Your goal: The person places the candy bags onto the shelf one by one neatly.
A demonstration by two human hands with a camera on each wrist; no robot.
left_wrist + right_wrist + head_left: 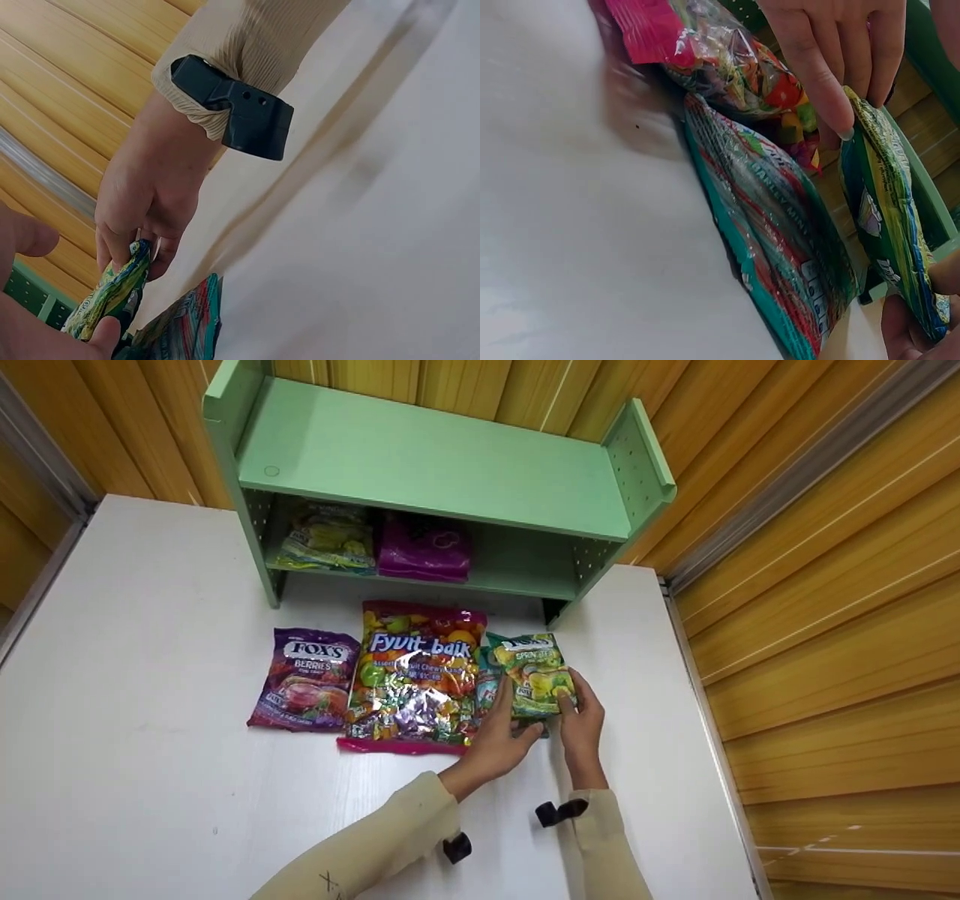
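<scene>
A small yellow-green Fox's candy bag (534, 675) is held above the table, tilted, at the right end of the row. My right hand (583, 727) pinches its right edge, thumb on the front and fingers behind. At the opposite edge, my left hand (495, 742) touches it with nearly straight fingers, the thumb apart in the head view. Below lies a teal and red barley mint candy bag (772, 225), mostly covered in the head view. To the left are a large Fyvit baik candy bag (420, 682) and a purple Fox's Berries bag (307, 682).
Behind the row stands a green two-tier shelf (435, 457). Its lower tier holds a yellow-green candy bag (330, 540) and a magenta bag (425, 549) at the left and middle. The white table (150, 675) meets wood-panelled walls (840, 660).
</scene>
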